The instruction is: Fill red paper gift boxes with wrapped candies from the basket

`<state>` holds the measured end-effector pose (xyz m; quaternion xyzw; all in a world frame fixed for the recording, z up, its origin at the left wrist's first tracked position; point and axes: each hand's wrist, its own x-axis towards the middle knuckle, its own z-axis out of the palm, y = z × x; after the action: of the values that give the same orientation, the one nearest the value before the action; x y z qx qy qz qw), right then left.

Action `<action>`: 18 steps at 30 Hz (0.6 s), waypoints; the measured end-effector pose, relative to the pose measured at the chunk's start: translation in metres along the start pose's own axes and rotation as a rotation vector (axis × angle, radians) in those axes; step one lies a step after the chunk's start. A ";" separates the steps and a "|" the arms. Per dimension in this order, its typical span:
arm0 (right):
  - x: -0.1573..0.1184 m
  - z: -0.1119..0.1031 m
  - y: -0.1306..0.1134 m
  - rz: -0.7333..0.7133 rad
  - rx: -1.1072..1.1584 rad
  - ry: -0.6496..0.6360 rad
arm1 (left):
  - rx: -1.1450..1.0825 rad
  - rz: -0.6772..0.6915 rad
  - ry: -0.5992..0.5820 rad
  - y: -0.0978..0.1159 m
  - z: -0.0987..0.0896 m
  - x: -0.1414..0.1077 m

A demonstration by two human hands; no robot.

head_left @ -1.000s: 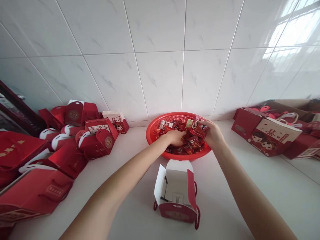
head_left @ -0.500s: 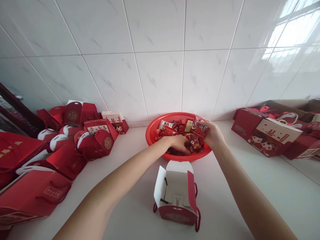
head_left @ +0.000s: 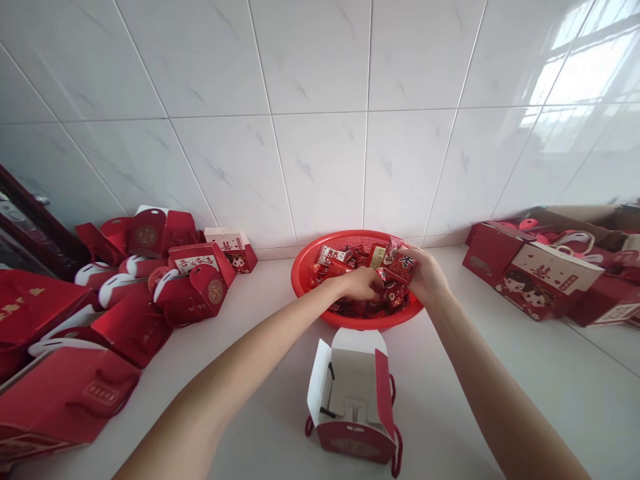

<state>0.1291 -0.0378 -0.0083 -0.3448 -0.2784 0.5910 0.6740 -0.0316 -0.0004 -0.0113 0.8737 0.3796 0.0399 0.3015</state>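
A red plastic basket [head_left: 303,277] with a perforated wall holds many red-wrapped candies [head_left: 336,255] and small packets. Inside it, my left hand [head_left: 361,285] is closed, fingers curled down among the wrappers, with a small wrapped candy [head_left: 381,274] at its fingertips. At the basket's right rim, my right hand [head_left: 428,275] grips red snack packets [head_left: 401,265] with printed characters, holding them above the rest. Nearer to me stands a red-and-white gift box [head_left: 356,440], its flaps open, its white inside showing, and dark red cord handles at its sides.
Several red gift boxes [head_left: 197,293] crowd the left side of the white counter [head_left: 260,373]. On the right, a box with cartoon figures [head_left: 530,280] stands beside more red boxes. A tiled wall [head_left: 320,173] rises behind the basket.
My left hand has lifted slightly from deeper among the wrappers and shows more of its curled fingers. My right hand still holds its packets at the rim. The view has tilted up slightly.
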 end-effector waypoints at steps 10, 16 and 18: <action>0.003 -0.004 0.001 0.016 -0.004 -0.032 | 0.025 -0.280 0.531 -0.012 -0.016 -0.005; 0.002 -0.002 0.001 0.019 0.005 0.012 | 0.097 -0.219 0.694 -0.014 -0.015 -0.007; 0.001 -0.002 0.001 0.021 -0.004 0.012 | 0.068 -0.138 0.525 -0.011 -0.014 -0.009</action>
<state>0.1300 -0.0365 -0.0104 -0.3527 -0.2718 0.5953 0.6689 -0.0492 0.0059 -0.0042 0.8153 0.5043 0.2316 0.1653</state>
